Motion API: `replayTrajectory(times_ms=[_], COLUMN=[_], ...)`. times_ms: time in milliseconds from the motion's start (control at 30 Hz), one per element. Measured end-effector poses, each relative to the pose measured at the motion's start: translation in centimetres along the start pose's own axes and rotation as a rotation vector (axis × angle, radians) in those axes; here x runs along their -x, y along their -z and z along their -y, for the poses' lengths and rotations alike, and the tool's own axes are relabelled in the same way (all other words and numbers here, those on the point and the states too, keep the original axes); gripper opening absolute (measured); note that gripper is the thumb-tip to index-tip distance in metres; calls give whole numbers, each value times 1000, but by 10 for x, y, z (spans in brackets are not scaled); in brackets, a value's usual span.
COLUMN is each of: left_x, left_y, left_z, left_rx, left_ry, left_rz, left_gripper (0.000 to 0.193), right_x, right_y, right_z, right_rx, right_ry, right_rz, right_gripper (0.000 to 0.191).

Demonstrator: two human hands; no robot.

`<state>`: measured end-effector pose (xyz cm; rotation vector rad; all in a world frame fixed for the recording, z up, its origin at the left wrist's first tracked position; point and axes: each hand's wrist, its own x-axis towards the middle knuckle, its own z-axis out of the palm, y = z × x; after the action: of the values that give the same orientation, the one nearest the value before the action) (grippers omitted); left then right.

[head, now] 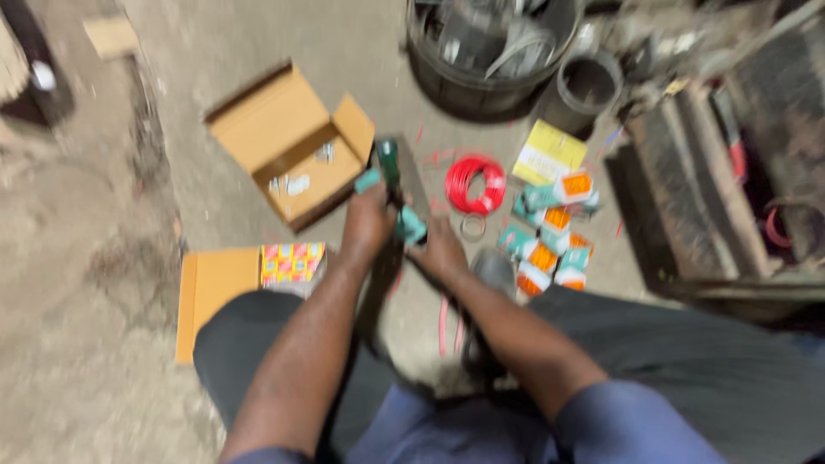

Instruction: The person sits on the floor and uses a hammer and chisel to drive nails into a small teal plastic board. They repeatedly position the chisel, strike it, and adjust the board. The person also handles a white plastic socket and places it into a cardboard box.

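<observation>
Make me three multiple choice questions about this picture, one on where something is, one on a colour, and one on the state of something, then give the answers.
1. Where does the coil of wire lie?
A. inside the open cardboard box
B. on the floor, to the right of the hands
C. in the round tub at the top

2. What colour is the coil of wire?
A. red
B. blue
C. white

3. In what state is the cardboard box near the left hand?
A. taped shut
B. crushed flat
C. open, flaps spread

Answers:
1 B: the coil rests on the concrete floor beside the right hand, next to a heap of small teal and orange packets.
2 A: its loops are plainly red.
3 C: the flaps stand apart and small pale things show inside.
</observation>
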<state>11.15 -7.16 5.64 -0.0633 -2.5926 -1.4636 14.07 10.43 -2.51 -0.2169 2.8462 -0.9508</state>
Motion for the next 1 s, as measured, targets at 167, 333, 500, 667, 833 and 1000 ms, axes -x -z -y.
replayTrajectory(times_ms=[167,333,500,667,833,1000], left_x=[-6,1,1,1,1,0], left_y=[-4,0,-2,-2,3,8], left_z=[-7,-9,-11,-12,-11,-13], left_rx=[84,98,63,103,154,89], left_ry=[-11,-24,17,-10,36,37], left_rz=[47,50,56,56,60,51], left_gripper=[19,24,24,27,27,25], right_x=[-5,18,62,82,83,88], right_y=[12,14,-8,-35,-37,-33], right_z=[-3,-23,-37,-30,-27,-21], right_rx=[-28,-116,270,370,229,248], right_ry=[-46,-189,-379,-378,-345,-303], right_rz=[120,3,156,259,224,214], right_gripper=[69,56,60,60,76,77])
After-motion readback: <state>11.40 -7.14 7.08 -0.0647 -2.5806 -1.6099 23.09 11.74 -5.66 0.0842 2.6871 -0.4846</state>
